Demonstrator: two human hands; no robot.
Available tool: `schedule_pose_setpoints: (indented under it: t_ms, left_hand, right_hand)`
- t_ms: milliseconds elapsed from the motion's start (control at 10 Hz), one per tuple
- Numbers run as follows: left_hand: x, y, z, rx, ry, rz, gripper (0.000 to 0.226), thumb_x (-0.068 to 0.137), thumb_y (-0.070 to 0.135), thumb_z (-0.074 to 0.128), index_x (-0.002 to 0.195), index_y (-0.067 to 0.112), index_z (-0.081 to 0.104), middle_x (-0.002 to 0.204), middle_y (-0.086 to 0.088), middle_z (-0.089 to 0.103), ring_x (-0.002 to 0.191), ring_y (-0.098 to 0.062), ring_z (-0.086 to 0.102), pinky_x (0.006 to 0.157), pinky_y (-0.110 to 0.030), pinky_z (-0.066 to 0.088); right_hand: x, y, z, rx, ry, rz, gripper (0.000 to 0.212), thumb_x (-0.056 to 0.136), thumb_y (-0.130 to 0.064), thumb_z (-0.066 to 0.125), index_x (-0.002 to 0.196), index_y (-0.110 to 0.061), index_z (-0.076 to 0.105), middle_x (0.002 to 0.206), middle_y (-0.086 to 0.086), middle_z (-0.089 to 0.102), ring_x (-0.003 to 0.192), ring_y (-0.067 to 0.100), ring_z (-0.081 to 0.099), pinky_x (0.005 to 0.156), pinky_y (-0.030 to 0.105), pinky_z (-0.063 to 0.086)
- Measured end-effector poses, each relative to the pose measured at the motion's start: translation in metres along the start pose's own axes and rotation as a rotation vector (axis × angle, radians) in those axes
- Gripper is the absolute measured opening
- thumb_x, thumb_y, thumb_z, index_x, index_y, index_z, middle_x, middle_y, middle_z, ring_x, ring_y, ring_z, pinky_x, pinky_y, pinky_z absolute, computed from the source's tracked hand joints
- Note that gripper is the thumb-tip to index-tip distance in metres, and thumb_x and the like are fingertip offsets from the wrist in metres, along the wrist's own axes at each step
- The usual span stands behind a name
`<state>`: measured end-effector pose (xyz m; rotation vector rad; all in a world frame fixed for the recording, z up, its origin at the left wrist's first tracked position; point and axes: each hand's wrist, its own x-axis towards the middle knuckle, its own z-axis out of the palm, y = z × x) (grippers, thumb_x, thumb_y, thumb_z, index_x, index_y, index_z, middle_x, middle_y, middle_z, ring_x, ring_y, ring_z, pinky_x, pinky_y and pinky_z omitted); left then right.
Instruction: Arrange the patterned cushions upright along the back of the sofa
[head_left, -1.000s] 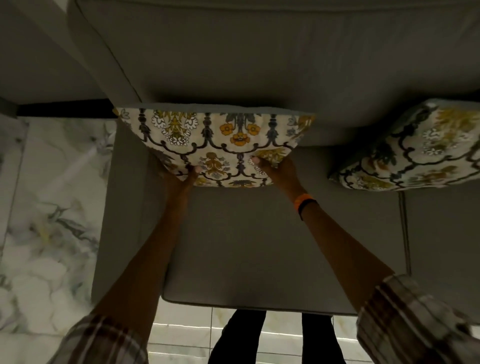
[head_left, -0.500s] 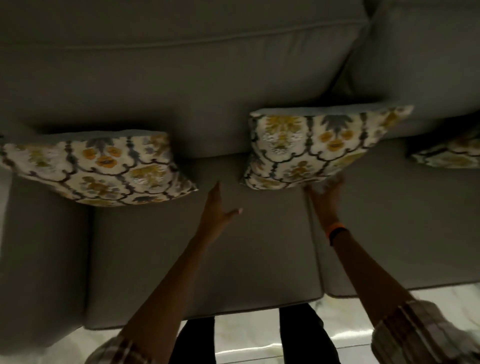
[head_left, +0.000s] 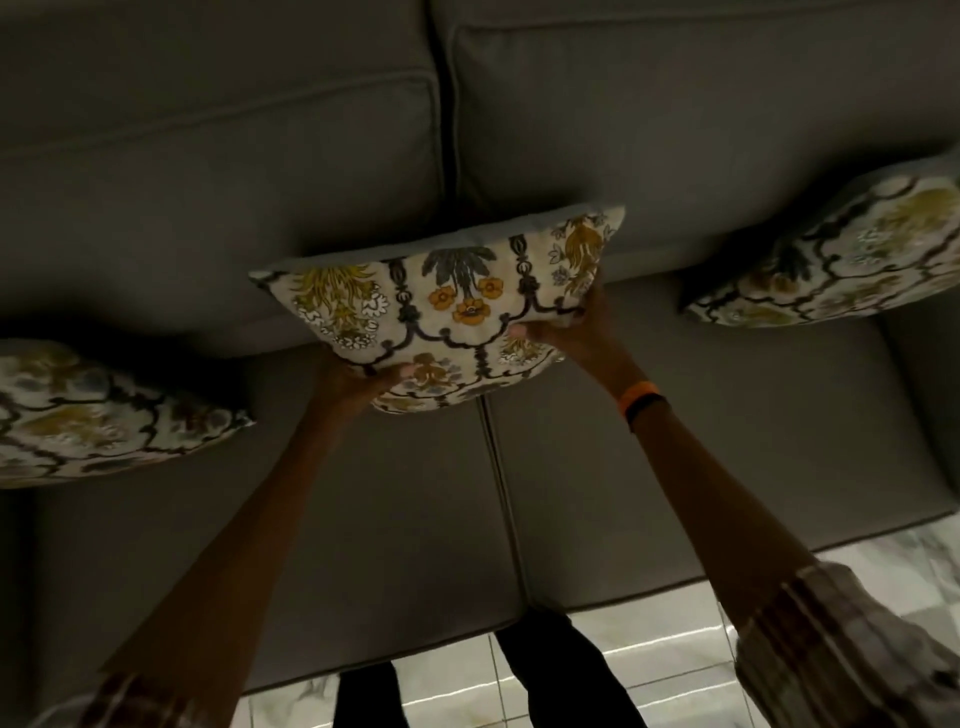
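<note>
Three floral patterned cushions stand along the grey sofa back (head_left: 675, 130). The middle cushion (head_left: 447, 296) leans upright against the backrest above the seam between two seat pads. My left hand (head_left: 358, 384) grips its lower left edge, and my right hand (head_left: 576, 332) grips its lower right corner. A second cushion (head_left: 98, 415) rests at the far left, partly cut off by the frame. A third cushion (head_left: 841, 254) leans at the far right, also partly cut off.
The grey seat pads (head_left: 701, 467) stretch in front of the cushions. White marbled floor tiles (head_left: 649, 660) show below the sofa's front edge, with my dark trouser legs (head_left: 550, 675) close to it.
My view shifted right along the sofa. My left hand, free half a second ago, now grips the middle cushion together with my right hand.
</note>
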<state>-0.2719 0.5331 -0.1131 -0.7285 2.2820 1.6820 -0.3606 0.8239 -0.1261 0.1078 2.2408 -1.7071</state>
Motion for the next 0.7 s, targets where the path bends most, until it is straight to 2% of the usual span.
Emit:
schedule_pose_setpoints:
  t_ms: [100,200,300,400,500,600,700]
  left_hand:
    - [0.005,-0.004,0.007,-0.058,-0.084,0.103,0.069,0.076,-0.009,0.077,0.127,0.031,0.053,0.113,0.032,0.069,0.112,0.014,0.06,0.099,-0.015,0.052]
    - [0.009,-0.008,0.012,-0.094,-0.044,0.165,0.072,0.076,-0.007,0.078,0.12,0.044,0.054,0.118,0.025,0.068,0.12,0.005,0.06,0.099,-0.018,0.052]
    - [0.011,-0.012,0.012,-0.124,-0.061,0.153,0.075,0.077,-0.007,0.077,0.125,0.043,0.048,0.12,0.028,0.062,0.113,0.016,0.059,0.094,-0.009,0.05]
    - [0.021,-0.015,0.014,-0.132,-0.026,0.14,0.072,0.077,-0.007,0.077,0.133,0.029,0.047,0.122,0.028,0.06,0.11,0.018,0.059,0.09,-0.005,0.049]
    - [0.025,-0.023,0.017,-0.113,-0.01,0.144,0.069,0.077,-0.012,0.076,0.129,0.023,0.047,0.122,0.022,0.06,0.108,0.017,0.06,0.095,-0.013,0.05]
    - [0.021,-0.031,0.023,-0.12,-0.028,0.173,0.067,0.076,-0.006,0.079,0.131,0.015,0.049,0.134,0.011,0.057,0.118,0.014,0.057,0.108,-0.023,0.047]
    - [0.013,-0.048,0.012,-0.039,-0.031,0.221,0.095,0.067,0.022,0.089,0.143,0.021,0.032,0.145,0.017,0.039,0.128,0.021,0.041,0.107,-0.008,0.039]
  right_hand:
    - [-0.003,-0.001,-0.004,0.011,0.02,0.02,0.117,0.052,-0.039,0.102,0.148,-0.021,0.039,0.144,0.001,0.062,0.131,0.018,0.062,0.105,0.053,0.055]
    - [-0.007,-0.006,-0.009,0.03,0.058,0.015,0.119,0.052,-0.04,0.101,0.15,-0.018,0.038,0.144,0.001,0.061,0.13,0.016,0.062,0.106,0.05,0.055]
    - [-0.01,-0.001,-0.01,0.034,0.111,0.012,0.117,0.055,-0.042,0.1,0.151,-0.019,0.038,0.144,-0.001,0.061,0.131,0.014,0.062,0.107,0.048,0.055]
    - [-0.01,0.012,-0.004,0.033,0.115,0.019,0.113,0.057,-0.043,0.1,0.15,-0.017,0.041,0.144,0.001,0.062,0.132,0.016,0.061,0.106,0.049,0.055]
    - [-0.01,0.014,0.006,0.025,0.131,0.047,0.112,0.056,-0.046,0.099,0.148,-0.012,0.044,0.144,0.006,0.062,0.132,0.018,0.062,0.106,0.049,0.055]
    - [-0.013,0.015,0.012,0.007,0.179,0.055,0.112,0.06,-0.039,0.098,0.151,-0.011,0.039,0.147,0.007,0.059,0.134,0.018,0.059,0.108,0.047,0.054]
    - [-0.037,0.024,0.034,-0.046,0.236,0.113,0.118,0.064,-0.034,0.097,0.157,-0.013,0.028,0.157,0.009,0.045,0.144,0.023,0.047,0.117,0.047,0.045]
